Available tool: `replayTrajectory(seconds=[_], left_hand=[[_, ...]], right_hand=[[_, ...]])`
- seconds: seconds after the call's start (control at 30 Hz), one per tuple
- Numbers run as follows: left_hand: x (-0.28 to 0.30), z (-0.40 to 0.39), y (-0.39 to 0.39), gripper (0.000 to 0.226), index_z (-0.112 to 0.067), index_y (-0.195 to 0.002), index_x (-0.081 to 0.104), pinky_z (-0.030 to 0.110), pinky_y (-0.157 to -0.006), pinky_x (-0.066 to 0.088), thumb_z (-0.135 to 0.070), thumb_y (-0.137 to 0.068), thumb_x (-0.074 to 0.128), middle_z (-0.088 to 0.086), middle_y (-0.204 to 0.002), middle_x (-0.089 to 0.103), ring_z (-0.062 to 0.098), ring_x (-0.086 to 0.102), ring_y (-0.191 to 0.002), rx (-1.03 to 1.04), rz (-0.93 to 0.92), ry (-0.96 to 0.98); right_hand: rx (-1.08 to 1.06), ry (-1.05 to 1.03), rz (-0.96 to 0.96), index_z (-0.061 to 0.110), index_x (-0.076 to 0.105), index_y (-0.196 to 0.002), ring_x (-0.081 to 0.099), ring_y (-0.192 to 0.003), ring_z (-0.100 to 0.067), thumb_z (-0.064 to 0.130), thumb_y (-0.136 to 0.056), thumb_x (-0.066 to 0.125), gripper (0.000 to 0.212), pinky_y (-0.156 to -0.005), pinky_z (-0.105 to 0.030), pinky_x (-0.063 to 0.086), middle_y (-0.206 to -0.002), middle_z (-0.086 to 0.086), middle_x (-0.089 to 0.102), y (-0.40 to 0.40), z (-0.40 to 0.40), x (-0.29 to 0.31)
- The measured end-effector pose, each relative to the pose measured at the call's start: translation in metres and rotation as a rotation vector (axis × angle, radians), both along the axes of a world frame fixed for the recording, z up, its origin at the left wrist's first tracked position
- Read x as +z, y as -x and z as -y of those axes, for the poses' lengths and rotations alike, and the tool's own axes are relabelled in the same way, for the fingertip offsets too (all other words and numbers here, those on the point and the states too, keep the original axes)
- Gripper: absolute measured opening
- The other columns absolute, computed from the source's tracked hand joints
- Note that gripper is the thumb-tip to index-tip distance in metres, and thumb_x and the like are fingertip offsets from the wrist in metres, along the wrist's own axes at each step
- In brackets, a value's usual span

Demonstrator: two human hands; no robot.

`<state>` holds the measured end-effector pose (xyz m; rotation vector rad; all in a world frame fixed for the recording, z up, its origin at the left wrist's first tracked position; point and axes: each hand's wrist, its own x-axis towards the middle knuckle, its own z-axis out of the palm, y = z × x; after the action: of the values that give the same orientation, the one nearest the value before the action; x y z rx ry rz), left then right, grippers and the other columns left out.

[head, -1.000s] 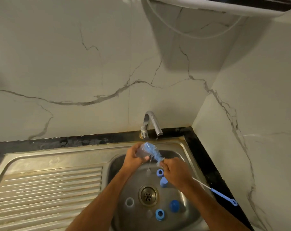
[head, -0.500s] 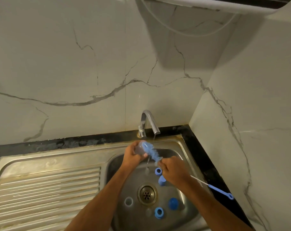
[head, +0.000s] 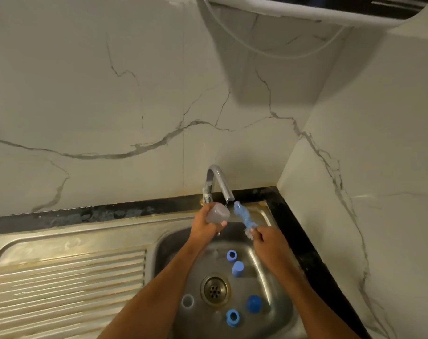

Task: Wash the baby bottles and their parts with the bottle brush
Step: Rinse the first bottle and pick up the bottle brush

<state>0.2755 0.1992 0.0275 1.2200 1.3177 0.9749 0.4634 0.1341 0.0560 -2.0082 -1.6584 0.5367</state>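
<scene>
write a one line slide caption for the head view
Left hand holds a clear bottle under the tap; right hand grips the blue brush.

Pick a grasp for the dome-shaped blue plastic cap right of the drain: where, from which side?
Grip the dome-shaped blue plastic cap across its round sides, coming from above. It sits apart from the blue ring on the steel sink floor, likely wet, so pinch low.

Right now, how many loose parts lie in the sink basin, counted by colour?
Blue parts: 4 (ring, cap, cap, ring)
Clear or white parts: 1 (ring)
Total: 5

The bottle and the brush are in the person's hands, so they are not counted.
</scene>
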Motion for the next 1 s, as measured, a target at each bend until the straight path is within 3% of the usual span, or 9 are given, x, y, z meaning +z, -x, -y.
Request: replayTrajectory(seconds=[0.1,0.17,0.23,0.37,0.6,0.77,0.9,1.0], left_hand=[[0.004,-0.015,-0.012,0.059,-0.03,-0.121,0.058,0.036,-0.098,0.052,-0.006,-0.075,0.084,-0.01,-0.118,0.059,0.014,0.056,-0.113,0.023,-0.068,-0.009],[0.006,-0.022,-0.016,0.06,-0.032,-0.116,0.056,0.021,-0.084,0.051,-0.004,-0.073,0.086,-0.012,-0.112,0.059,0.011,0.055,-0.108,0.018,-0.098,0.004],[0.002,-0.025,-0.019,0.06,-0.03,-0.116,0.058,0.015,-0.075,0.049,-0.003,-0.071,0.087,-0.011,-0.111,0.06,0.01,0.056,-0.106,0.008,-0.122,0.016],[-0.011,-0.024,-0.019,0.06,-0.025,-0.119,0.063,0.034,-0.099,0.051,-0.005,-0.068,0.089,-0.006,-0.118,0.065,0.014,0.059,-0.114,0.011,-0.165,0.021],[-0.006,-0.027,-0.019,0.057,-0.031,-0.11,0.059,0.028,-0.088,0.05,-0.007,-0.069,0.09,-0.008,-0.114,0.063,0.013,0.059,-0.109,0.025,-0.049,0.052],[-0.003,-0.029,-0.02,0.061,-0.022,-0.122,0.063,0.041,-0.1,0.055,-0.032,-0.069,0.091,-0.005,-0.117,0.068,0.015,0.063,-0.112,-0.02,-0.007,0.064],[-0.005,-0.028,-0.02,0.084,-0.023,-0.122,0.063,0.047,-0.092,0.059,-0.058,-0.051,0.09,0.002,-0.12,0.069,0.019,0.067,-0.108,0.006,0.107,0.145],[0.0,-0.024,-0.022,0.07,-0.02,-0.123,0.059,0.051,-0.085,0.061,-0.054,-0.067,0.085,0.012,-0.118,0.067,0.029,0.07,-0.103,0.026,0.284,0.235]], right_hand=[[-0.075,-0.045,-0.056,0.024,0.057,-0.063,0.057,-0.053,-0.008,0.036,-0.101,0.05,0.04,-0.053,-0.023,0.044,-0.057,0.002,0.058,-0.008,0.004,-0.007],[-0.084,-0.053,-0.038,0.024,0.057,-0.063,0.056,-0.051,-0.007,0.034,-0.101,0.051,0.04,-0.051,-0.018,0.041,-0.055,0.004,0.057,-0.015,0.005,-0.007],[-0.101,-0.059,-0.039,0.023,0.059,-0.062,0.055,-0.049,-0.006,0.033,-0.101,0.052,0.04,-0.049,-0.016,0.04,-0.054,0.003,0.057,-0.02,0.006,-0.006],[-0.101,-0.062,-0.072,0.022,0.06,-0.063,0.054,-0.048,-0.006,0.034,-0.101,0.052,0.04,-0.048,-0.016,0.039,-0.053,0.003,0.057,-0.029,0.008,-0.012],[-0.099,-0.046,-0.082,0.021,0.063,-0.067,0.055,-0.049,-0.005,0.038,-0.101,0.05,0.04,-0.05,-0.018,0.042,-0.055,0.002,0.059,-0.028,0.003,-0.024],[-0.131,-0.042,-0.103,0.021,0.067,-0.073,0.061,-0.054,-0.006,0.04,-0.099,0.051,0.036,-0.054,-0.019,0.049,-0.059,0.006,0.063,-0.028,-0.002,-0.026],[-0.13,-0.046,-0.112,0.022,0.065,-0.07,0.059,-0.052,-0.003,0.037,-0.1,0.052,0.036,-0.05,-0.014,0.043,-0.055,0.006,0.06,-0.031,-0.001,-0.025],[-0.123,-0.046,-0.115,0.021,0.065,-0.068,0.056,-0.048,-0.003,0.036,-0.1,0.053,0.037,-0.049,-0.014,0.041,-0.053,0.006,0.058,-0.032,0.001,-0.026]])
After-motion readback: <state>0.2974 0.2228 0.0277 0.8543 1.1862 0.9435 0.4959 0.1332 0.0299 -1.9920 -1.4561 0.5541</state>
